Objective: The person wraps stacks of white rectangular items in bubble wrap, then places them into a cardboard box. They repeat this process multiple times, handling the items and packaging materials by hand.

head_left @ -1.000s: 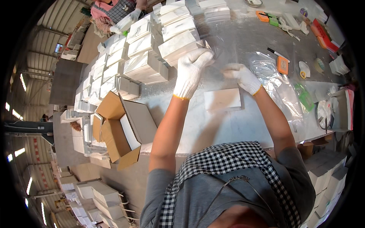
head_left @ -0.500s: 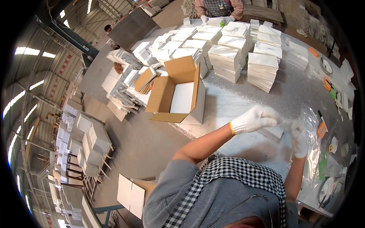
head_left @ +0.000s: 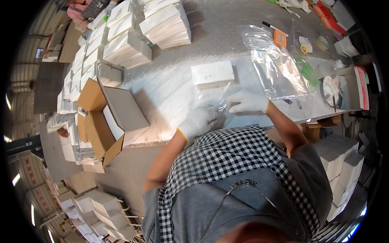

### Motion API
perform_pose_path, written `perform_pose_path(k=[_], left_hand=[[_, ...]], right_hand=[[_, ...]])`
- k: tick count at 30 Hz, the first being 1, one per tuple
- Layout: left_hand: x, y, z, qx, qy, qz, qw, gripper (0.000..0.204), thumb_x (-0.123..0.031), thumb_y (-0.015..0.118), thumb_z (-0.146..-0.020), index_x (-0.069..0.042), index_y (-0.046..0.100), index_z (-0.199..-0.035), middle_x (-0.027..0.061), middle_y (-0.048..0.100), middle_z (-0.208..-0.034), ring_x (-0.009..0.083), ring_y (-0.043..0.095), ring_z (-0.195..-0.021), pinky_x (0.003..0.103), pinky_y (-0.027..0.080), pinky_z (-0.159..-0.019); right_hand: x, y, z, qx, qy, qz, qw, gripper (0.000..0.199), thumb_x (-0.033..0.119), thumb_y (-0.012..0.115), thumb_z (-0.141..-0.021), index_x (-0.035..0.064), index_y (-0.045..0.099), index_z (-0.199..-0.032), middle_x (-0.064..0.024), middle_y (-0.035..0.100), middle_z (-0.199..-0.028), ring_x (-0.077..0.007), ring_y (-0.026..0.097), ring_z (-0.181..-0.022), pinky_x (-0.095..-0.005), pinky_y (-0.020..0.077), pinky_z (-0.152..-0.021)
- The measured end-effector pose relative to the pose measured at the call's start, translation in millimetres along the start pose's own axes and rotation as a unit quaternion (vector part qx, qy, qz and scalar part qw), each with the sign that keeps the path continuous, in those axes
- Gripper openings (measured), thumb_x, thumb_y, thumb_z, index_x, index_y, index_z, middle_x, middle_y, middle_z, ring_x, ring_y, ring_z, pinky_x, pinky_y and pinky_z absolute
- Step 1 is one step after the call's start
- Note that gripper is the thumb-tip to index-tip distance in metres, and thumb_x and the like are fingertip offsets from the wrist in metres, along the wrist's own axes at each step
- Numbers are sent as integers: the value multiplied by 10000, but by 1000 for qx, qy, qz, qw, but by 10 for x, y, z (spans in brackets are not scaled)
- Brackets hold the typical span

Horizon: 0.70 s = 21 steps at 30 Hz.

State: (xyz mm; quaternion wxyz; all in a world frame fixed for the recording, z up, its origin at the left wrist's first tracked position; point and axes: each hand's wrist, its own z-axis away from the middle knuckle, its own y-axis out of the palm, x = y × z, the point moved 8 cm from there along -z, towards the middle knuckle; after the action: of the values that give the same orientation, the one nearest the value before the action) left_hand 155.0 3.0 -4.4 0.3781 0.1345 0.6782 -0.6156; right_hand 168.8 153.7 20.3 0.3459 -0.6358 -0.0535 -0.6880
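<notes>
In white gloves, both of my hands work at a thin clear plastic bag [head_left: 221,97] just in front of my checked apron. My left hand [head_left: 198,123] has its fingers curled at the bag's near side. My right hand [head_left: 248,102] pinches the bag's edge from the right, thumb and fingers nearly together. Right beyond the bag lies a short stack of white tiles [head_left: 212,73] on the marble slab. Whether the plastic reaches around the tiles is hard to tell.
To the left an open cardboard box [head_left: 127,111] stands at the table edge. Tall stacks of white tiles [head_left: 166,24] fill the far left. On the right lie a pile of clear bags [head_left: 277,71], an orange tape measure [head_left: 279,37] and a tape roll [head_left: 332,91]. A co-worker [head_left: 87,12] stands beyond.
My view has swung to the right. My hands have come down closer to my apron and nearer each other, with clear plastic now stretched between them and the tile stack.
</notes>
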Motion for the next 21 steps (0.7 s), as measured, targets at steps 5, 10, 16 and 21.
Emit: perform_pose_path(k=[5,10,16,21], left_hand=[[-183,53,-179,69,-53,-189,978,229,-272,624,-925,-94,766,-952,95,609,-1226,301,565,-1175,409,503,-976],[-75,193,-208,162,-15,-190,968,218,-260,661,-877,-98,806,-891,35,539,-1341,280,485,-1261,408,467,-1028],[2,165,-300,139,21,-189,972,271,-262,584,-923,-123,784,-1042,51,482,-1456,283,508,-1281,414,460,-1061],[182,63,-312,127,3,-141,982,275,-289,599,-944,-134,722,-1134,64,581,-1304,293,556,-1214,417,489,-999]], right_hand=[[-248,152,-65,31,54,84,995,218,217,650,-873,100,737,-1034,-94,730,-988,-259,676,-924,-374,521,-845],[-249,165,-13,190,-30,66,979,393,286,686,-885,123,710,-1241,-100,715,-1211,-252,648,-1136,-365,493,-978],[-515,-1560,-647,120,114,29,986,506,319,762,-903,34,669,-1312,-96,739,-1186,-213,676,-1088,-356,525,-969],[-362,-3594,-1634,-226,74,254,937,604,407,699,-899,59,613,-1384,-217,644,-1361,-379,600,-1269,-437,451,-1098]])
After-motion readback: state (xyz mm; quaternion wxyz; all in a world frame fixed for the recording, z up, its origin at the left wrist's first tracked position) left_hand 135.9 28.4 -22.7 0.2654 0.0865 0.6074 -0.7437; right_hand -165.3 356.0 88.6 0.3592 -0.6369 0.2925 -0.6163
